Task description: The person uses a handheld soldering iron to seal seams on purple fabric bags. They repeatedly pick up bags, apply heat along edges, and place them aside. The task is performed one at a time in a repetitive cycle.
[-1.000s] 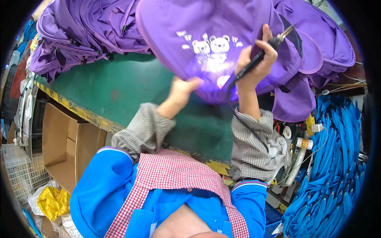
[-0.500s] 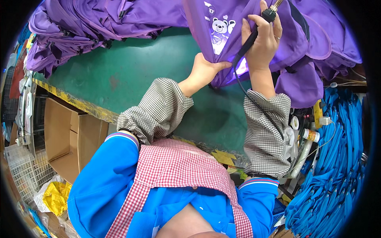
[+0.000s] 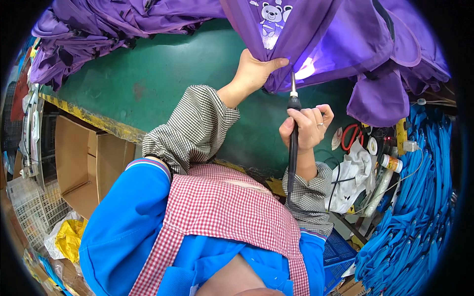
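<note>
My left hand pinches the lower edge of a purple fabric piece with a white printed bear, thumb on top of the gathered cloth. In my right hand is a soldering iron with a black handle and a slim metal shaft, its cord running down over the forearm. The iron points away from me. Its tip meets or nearly meets the fabric edge just right of my left thumb; contact is hard to tell. Bright light falls on the cloth beside the tip.
A green table with a yellow-black taped edge lies under my hands. More purple fabric pieces are heaped along its far left. Red-handled scissors and a white bottle sit at right, near hanging blue pieces. A cardboard box stands left.
My right hand has come down toward me, and the soldering iron has swung so its tip points at the fabric edge. My left hand keeps its pinch, slightly higher in view.
</note>
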### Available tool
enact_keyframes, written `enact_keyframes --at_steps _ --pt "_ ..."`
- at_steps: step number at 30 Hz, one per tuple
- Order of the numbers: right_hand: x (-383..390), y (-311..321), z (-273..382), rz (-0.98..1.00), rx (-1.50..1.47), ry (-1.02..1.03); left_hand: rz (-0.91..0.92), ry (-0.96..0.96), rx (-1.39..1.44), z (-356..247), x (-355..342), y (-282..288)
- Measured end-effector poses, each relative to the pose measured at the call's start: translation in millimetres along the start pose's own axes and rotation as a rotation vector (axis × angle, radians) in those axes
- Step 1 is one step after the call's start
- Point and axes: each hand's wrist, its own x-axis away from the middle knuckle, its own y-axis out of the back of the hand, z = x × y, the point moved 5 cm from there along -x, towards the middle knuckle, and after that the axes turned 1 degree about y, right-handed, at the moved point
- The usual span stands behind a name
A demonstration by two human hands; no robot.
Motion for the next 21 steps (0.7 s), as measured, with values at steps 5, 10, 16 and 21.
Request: enact_keyframes --at_steps 5,10,16,21 --pt "-12.4 -11.0 0.7 0.047 0.073 -0.072 0.084 0.075 0.005 -1.7 3.9 -4.6" --pt "-40.3 32.4 -14.9 -0.218 -0.162 -0.019 0.077 -0.267 -0.318 -39.8 9.0 20.8" --pt "-59.1 -12.8 -88.0 -0.176 0.129 -0.103 -0.019 -0.224 -0.285 -58.4 7.1 43.7" --pt "-42.3 13.4 -84.0 -0.103 0.334 -0.12 0.171 -0.048 -0.402 -42.8 1.7 32.3"
